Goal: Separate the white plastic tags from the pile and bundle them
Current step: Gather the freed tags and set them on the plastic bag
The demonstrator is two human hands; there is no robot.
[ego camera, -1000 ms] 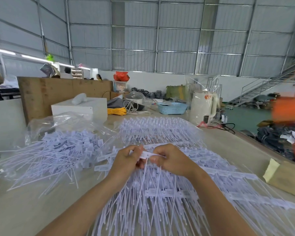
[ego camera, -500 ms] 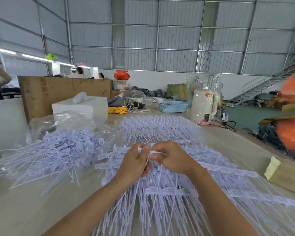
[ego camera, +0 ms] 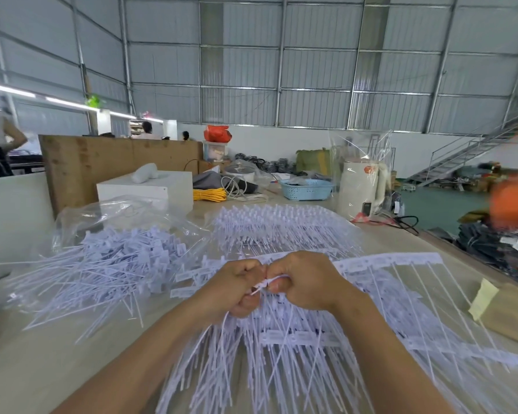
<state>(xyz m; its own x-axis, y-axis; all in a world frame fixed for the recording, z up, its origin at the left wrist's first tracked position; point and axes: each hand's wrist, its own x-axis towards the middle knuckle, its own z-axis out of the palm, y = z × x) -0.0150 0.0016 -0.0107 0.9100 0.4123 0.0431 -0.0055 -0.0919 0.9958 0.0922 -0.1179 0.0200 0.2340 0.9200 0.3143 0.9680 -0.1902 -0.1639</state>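
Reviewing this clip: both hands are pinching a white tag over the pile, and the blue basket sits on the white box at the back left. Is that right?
Not quite. The head view shows the blue basket on the table, right of the white box and beside the white kettle, not on the box. The rest holds: the left hand and right hand pinch a white tag over the pile.
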